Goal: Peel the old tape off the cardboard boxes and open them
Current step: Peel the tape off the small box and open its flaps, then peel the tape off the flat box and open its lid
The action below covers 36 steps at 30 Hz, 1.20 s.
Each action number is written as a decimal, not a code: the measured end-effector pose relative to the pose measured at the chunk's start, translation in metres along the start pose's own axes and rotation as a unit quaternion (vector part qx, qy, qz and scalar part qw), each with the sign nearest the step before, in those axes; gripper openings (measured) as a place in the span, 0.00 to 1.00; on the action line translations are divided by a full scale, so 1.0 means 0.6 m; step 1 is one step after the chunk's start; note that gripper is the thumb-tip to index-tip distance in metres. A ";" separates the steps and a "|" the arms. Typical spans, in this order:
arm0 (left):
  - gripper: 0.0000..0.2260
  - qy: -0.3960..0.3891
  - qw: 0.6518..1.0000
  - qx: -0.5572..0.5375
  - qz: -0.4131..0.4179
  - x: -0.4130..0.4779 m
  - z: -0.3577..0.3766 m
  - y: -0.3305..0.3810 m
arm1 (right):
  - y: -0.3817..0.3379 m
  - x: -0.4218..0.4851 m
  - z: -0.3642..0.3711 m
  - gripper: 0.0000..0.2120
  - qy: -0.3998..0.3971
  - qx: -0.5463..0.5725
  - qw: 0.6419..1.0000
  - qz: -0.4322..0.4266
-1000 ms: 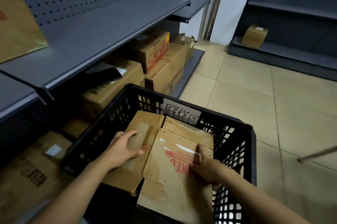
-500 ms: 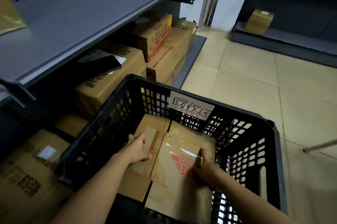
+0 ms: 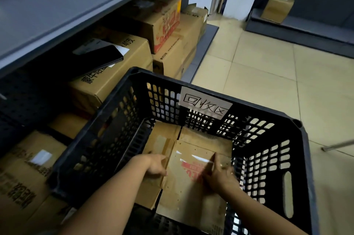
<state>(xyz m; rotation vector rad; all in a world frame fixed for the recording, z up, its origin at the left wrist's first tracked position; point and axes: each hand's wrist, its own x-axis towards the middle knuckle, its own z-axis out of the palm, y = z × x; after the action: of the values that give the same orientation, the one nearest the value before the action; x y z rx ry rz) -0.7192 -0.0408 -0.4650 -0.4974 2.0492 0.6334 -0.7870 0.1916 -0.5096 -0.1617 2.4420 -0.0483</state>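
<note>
Cardboard point(image 3: 189, 192), flattened and printed in red, lies on the floor of the black crate point(image 3: 164, 81). The left hand point(image 3: 156, 166) curls its fingers at the seam between two panels, though I cannot tell whether they grip. The right hand point(image 3: 220, 175) presses a straight forefinger point(image 3: 215, 160) beside the shiny tape strip point(image 3: 199, 159).

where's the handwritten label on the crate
In the head view, the handwritten label is stuck on the far wall of the black crate, centre frame, above the flattened cardboard and right of the shelved boxes.
</note>
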 end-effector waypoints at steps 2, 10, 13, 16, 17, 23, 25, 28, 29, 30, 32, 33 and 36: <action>0.38 -0.025 0.999 0.024 -0.005 0.002 0.001 -0.003 | -0.014 -0.007 0.000 0.35 0.059 -0.094 0.993 -0.026; 0.32 0.020 1.000 -0.007 0.013 -0.031 -0.002 0.002 | -0.034 -0.018 -0.006 0.28 0.059 -0.126 0.983 -0.119; 0.24 0.162 0.986 0.041 -0.002 -0.083 -0.015 -0.001 | -0.058 -0.044 -0.041 0.29 0.076 -0.123 0.979 -0.147; 0.17 0.320 0.943 0.089 -0.012 -0.161 -0.033 -0.010 | -0.102 -0.091 -0.098 0.29 0.115 -0.107 0.967 -0.201; 0.16 0.353 0.932 0.081 -0.007 -0.191 -0.040 -0.012 | -0.118 -0.111 -0.119 0.25 0.138 -0.094 0.960 -0.226; 0.14 0.518 0.853 0.062 0.011 -0.396 -0.071 -0.015 | -0.186 -0.265 -0.247 0.11 0.289 -0.041 0.879 -0.377; 0.14 0.564 0.822 0.075 0.008 -0.467 -0.069 -0.008 | -0.199 -0.327 -0.283 0.12 0.334 -0.027 0.848 -0.411; 0.13 0.642 0.759 0.108 -0.009 -0.569 -0.048 0.000 | -0.218 -0.416 -0.327 0.14 0.403 -0.001 0.787 -0.467; 0.13 0.660 0.743 0.111 -0.018 -0.602 -0.039 0.000 | -0.226 -0.446 -0.339 0.14 0.427 0.004 0.765 -0.483; 0.13 0.676 0.728 0.108 -0.029 -0.635 -0.029 -0.004 | -0.236 -0.476 -0.349 0.14 0.444 0.012 0.744 -0.499; 0.12 0.705 0.699 0.103 -0.061 -0.694 -0.010 -0.026 | -0.261 -0.535 -0.360 0.13 0.462 0.029 0.702 -0.541; 0.11 0.718 0.684 0.101 -0.080 -0.721 0.002 -0.041 | -0.275 -0.564 -0.360 0.13 0.464 0.037 0.682 -0.564; 0.10 0.756 0.633 0.082 -0.147 -0.802 0.044 -0.101 | -0.327 -0.652 -0.346 0.12 0.435 0.061 0.630 -0.641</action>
<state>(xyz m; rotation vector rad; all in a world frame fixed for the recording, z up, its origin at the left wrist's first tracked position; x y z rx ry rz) -0.4228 -0.0234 -0.0805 -1.5784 3.3369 -0.4818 -0.6018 0.0461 -0.0862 -2.2149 2.5275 -1.1377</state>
